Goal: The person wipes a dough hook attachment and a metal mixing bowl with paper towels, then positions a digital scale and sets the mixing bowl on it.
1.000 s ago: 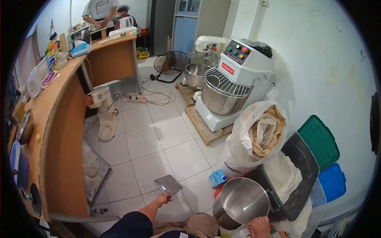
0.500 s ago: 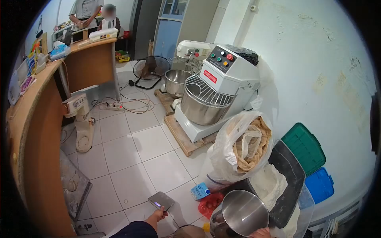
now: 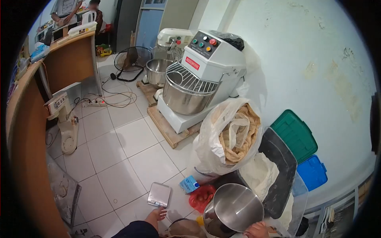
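Note:
My left hand (image 3: 157, 216) is just below the flat digital kitchen scale (image 3: 159, 193) on the floor tiles. Its fingers are stretched out near the scale's display edge; whether they touch it I cannot tell. At the lower right, my right hand (image 3: 257, 230) grips the rim of a deep steel bowl (image 3: 238, 204), which looks bare inside. Beside the bowl lie a red plastic bag (image 3: 201, 198) with round things in it and a blue carton (image 3: 189, 184).
A large open sack (image 3: 228, 139) stands behind the bowl, near a dark tub (image 3: 278, 174) and white flour (image 3: 260, 174). Green (image 3: 295, 133) and blue lids (image 3: 312, 173) lean on the wall. A spiral mixer (image 3: 198, 83) stands on a pallet. Two people are at the far counter.
The scale has been turned to sit straighter, and my left hand has drawn back from its edge. My right hand shows more fully on the bowl rim. The view has swung right.

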Demonstrator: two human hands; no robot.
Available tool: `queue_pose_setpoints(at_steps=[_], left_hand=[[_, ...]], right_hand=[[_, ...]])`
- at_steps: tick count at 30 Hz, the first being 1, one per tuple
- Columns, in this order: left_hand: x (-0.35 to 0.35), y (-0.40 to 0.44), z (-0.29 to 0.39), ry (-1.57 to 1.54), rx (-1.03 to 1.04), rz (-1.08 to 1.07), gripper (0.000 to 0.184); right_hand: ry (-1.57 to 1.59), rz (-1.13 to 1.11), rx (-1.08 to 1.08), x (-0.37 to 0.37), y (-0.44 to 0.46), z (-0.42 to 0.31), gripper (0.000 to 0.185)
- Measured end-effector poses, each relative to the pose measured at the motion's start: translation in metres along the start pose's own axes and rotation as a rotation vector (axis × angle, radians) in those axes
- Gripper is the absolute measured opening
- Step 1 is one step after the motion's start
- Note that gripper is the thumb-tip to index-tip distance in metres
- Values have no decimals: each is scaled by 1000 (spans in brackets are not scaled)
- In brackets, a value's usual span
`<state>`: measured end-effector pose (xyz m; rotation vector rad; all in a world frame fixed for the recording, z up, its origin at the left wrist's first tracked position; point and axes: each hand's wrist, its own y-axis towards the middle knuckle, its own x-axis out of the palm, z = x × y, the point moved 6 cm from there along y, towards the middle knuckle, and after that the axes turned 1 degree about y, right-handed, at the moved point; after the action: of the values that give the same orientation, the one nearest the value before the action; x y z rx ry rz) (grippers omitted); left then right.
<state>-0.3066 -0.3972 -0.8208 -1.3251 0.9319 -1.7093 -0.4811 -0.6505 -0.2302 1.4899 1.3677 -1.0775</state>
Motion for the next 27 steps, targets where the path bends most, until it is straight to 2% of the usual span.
queue_pose_setpoints(at_steps=[2,4,5,6,8,10,13,15,17,18,19,20,21,22,24,26,27], left_hand=[[11,-23,26,15,31,27,39],[12,-40,39,27,43,93,38],[2,-29,55,-69,86,-54,37],[-15,-15,64,-172,130,-199,35],[-35,-48,116,-47,394,-331,33],[-41,-162,155,110,507,165,42],[-103,-245,163,323,620,492,34],[-154,-281,132,414,639,632,32],[-212,-303,82,651,672,773,32],[-222,-326,53,817,523,837,34],[-258,-323,9,745,469,912,35],[-286,-324,-33,849,486,909,36],[-314,-319,-80,857,351,925,36],[-306,-337,-112,869,359,856,36],[-320,-350,-181,826,194,880,36],[-310,-353,-226,1310,248,703,33],[-300,-361,-233,1292,277,646,33]], right_hand=[[-12,63,-49,-2,3,-5,9],[-69,-129,63,11,6,7,12],[-95,-237,118,18,5,13,14],[-75,-176,29,17,11,10,12],[-26,-44,-136,19,24,4,11],[-33,-46,-144,30,38,-7,6],[-46,-72,-217,62,62,-21,4],[-53,-72,-296,88,79,-34,4],[-31,-29,-373,113,102,-50,4],[-5,5,-410,126,113,-58,4],[15,4,-420,142,126,-65,3],[32,2,-431,159,139,-69,3],[16,21,-448,177,153,-70,4],[1,36,-464,199,166,-69,4],[-9,28,-476,240,187,-66,4],[-13,-12,-480,272,206,-61,4],[-19,-27,-469,280,213,-61,5]])
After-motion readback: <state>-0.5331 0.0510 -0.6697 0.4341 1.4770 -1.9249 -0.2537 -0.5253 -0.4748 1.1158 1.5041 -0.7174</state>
